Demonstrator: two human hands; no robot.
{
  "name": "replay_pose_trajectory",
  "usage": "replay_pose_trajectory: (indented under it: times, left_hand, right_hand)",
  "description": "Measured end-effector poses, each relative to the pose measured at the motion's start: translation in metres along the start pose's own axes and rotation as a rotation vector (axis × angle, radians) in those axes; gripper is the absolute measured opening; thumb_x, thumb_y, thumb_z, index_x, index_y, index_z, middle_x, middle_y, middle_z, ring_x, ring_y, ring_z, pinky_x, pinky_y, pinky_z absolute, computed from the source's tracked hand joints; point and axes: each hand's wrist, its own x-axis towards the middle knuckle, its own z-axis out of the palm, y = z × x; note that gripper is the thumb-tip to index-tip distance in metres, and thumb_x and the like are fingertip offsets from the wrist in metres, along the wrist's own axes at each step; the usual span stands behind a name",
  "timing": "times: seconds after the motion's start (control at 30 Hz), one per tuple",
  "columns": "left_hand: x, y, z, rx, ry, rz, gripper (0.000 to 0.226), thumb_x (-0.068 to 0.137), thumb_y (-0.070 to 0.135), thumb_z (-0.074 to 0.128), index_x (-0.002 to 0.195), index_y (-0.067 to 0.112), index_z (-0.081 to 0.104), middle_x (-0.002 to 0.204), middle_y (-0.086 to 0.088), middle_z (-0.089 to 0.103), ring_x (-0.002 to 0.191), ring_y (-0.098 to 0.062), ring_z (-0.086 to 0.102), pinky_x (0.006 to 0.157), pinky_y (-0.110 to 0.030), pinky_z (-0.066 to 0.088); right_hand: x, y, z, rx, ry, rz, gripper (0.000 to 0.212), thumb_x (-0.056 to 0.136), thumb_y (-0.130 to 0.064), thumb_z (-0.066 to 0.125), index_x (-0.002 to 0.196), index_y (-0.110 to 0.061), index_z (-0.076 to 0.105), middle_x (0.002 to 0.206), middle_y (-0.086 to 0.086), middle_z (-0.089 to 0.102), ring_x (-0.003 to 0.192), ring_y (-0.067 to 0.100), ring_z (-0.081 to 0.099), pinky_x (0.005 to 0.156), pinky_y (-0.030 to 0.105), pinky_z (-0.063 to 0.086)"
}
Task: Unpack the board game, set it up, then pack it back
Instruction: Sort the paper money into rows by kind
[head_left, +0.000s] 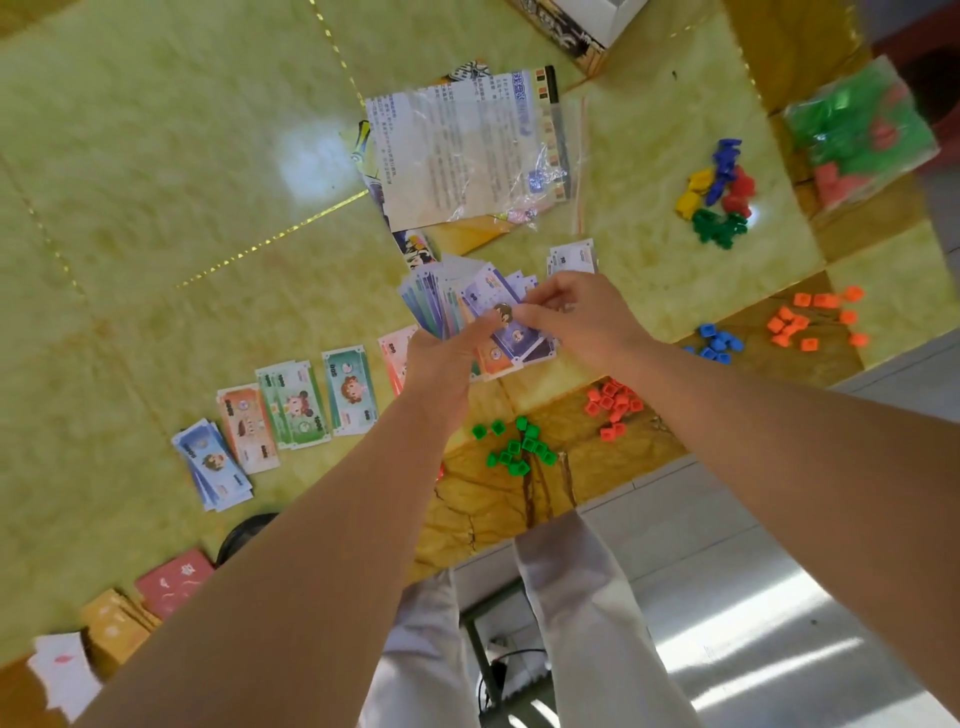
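My left hand (441, 358) grips a fanned stack of play money (441, 301) above the table. My right hand (576, 317) pinches a purple banknote (501, 317) at the front of that fan. Sorted piles of notes lie in a row on the table: blue notes (210, 462), orange notes (247, 426), green notes (293, 402), another green pile (350, 389) and a pink pile (392, 356), partly hidden by my left hand. A small pile of pale notes (574, 257) lies just beyond my right hand.
A rule sheet under a clear plastic bag (467, 150) lies further back. Coloured pawns (719, 192), blue (717, 343), orange (815, 317), red (613, 405) and green houses (514, 447) sit right. A bag of pieces (862, 130), card decks (174, 582) and the game box (576, 26) surround them.
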Motion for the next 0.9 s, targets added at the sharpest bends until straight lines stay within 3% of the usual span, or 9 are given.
replay_pose_trajectory:
  times: [0.1, 0.17, 0.27, 0.33, 0.47, 0.6, 0.7, 0.8, 0.9]
  left_hand:
    - [-0.004, 0.002, -0.003, -0.013, 0.023, -0.013, 0.024, 0.078, 0.010, 0.077, 0.099, 0.008, 0.065, 0.094, -0.009, 0.071, 0.092, -0.028, 0.068, 0.095, -0.046, 0.051]
    - [-0.004, 0.004, -0.007, -0.055, 0.035, -0.024, 0.014, 0.082, 0.002, 0.070, 0.088, 0.011, 0.061, 0.080, -0.006, 0.068, 0.076, -0.023, 0.066, 0.083, -0.040, 0.054]
    - [-0.003, 0.002, -0.015, -0.014, 0.064, -0.004, 0.017, 0.082, -0.005, 0.063, 0.083, 0.012, 0.060, 0.069, -0.003, 0.068, 0.065, -0.018, 0.066, 0.070, -0.036, 0.055]
    - [-0.004, -0.001, -0.023, 0.028, 0.109, 0.006, 0.018, 0.080, -0.004, 0.066, 0.084, 0.014, 0.061, 0.075, -0.003, 0.070, 0.074, -0.021, 0.069, 0.078, -0.039, 0.055]
    - [-0.007, -0.004, -0.038, 0.054, 0.198, 0.021, 0.025, 0.075, 0.000, 0.074, 0.087, 0.014, 0.057, 0.089, -0.005, 0.068, 0.095, -0.028, 0.066, 0.091, -0.042, 0.053]
    - [-0.011, -0.003, -0.063, 0.044, 0.236, 0.039, 0.027, 0.070, 0.004, 0.079, 0.089, 0.013, 0.062, 0.095, -0.009, 0.071, 0.096, -0.031, 0.067, 0.092, -0.048, 0.053]
    - [-0.015, 0.001, -0.085, 0.053, 0.275, 0.050, 0.025, 0.070, 0.006, 0.078, 0.079, 0.017, 0.057, 0.088, -0.007, 0.067, 0.086, -0.026, 0.065, 0.089, -0.044, 0.054]
    - [-0.017, 0.007, -0.107, 0.031, 0.352, 0.098, 0.025, 0.075, 0.004, 0.074, 0.077, 0.019, 0.054, 0.079, -0.001, 0.062, 0.077, -0.021, 0.062, 0.074, -0.032, 0.053]
    - [-0.017, 0.009, -0.128, 0.035, 0.366, 0.134, 0.023, 0.077, 0.004, 0.072, 0.076, 0.021, 0.056, 0.077, 0.000, 0.062, 0.079, -0.023, 0.062, 0.065, -0.029, 0.050]
  right_hand:
    - [0.001, -0.005, 0.010, -0.017, -0.023, -0.002, 0.013, 0.081, -0.018, 0.077, 0.085, -0.009, 0.067, 0.071, -0.001, 0.060, 0.064, 0.008, 0.053, 0.054, 0.007, 0.042]
    - [0.002, -0.007, 0.013, -0.007, -0.042, -0.002, 0.010, 0.083, -0.018, 0.075, 0.083, -0.013, 0.066, 0.072, 0.001, 0.061, 0.063, 0.008, 0.053, 0.053, 0.009, 0.043]
    - [-0.001, -0.006, 0.015, -0.004, -0.017, -0.010, 0.007, 0.086, -0.016, 0.072, 0.085, -0.012, 0.067, 0.075, 0.002, 0.065, 0.069, 0.011, 0.058, 0.062, 0.016, 0.048]
    - [-0.003, -0.006, 0.017, -0.003, 0.026, -0.011, 0.005, 0.087, -0.015, 0.070, 0.087, -0.011, 0.067, 0.074, -0.001, 0.065, 0.073, 0.014, 0.059, 0.070, 0.025, 0.050]
    - [-0.009, -0.011, 0.029, 0.093, 0.013, 0.046, 0.006, 0.089, -0.013, 0.067, 0.093, -0.009, 0.066, 0.075, 0.003, 0.062, 0.058, 0.002, 0.056, 0.059, 0.021, 0.047]
    - [-0.015, -0.022, 0.052, 0.134, -0.048, 0.079, 0.015, 0.090, -0.012, 0.064, 0.076, -0.018, 0.060, 0.068, -0.001, 0.058, 0.043, -0.004, 0.046, 0.054, 0.020, 0.037]
    - [-0.020, -0.029, 0.071, 0.079, -0.002, 0.081, 0.019, 0.089, -0.014, 0.059, 0.071, -0.016, 0.054, 0.065, -0.001, 0.053, 0.055, 0.008, 0.045, 0.055, 0.022, 0.037]
    - [-0.022, -0.033, 0.086, -0.039, 0.133, 0.084, 0.015, 0.089, -0.018, 0.058, 0.077, -0.012, 0.052, 0.068, 0.000, 0.051, 0.063, 0.012, 0.045, 0.053, 0.020, 0.036]
    - [-0.024, -0.031, 0.099, -0.073, 0.100, 0.156, 0.012, 0.087, -0.017, 0.059, 0.079, -0.009, 0.055, 0.068, 0.000, 0.054, 0.076, 0.014, 0.054, 0.063, 0.025, 0.040]
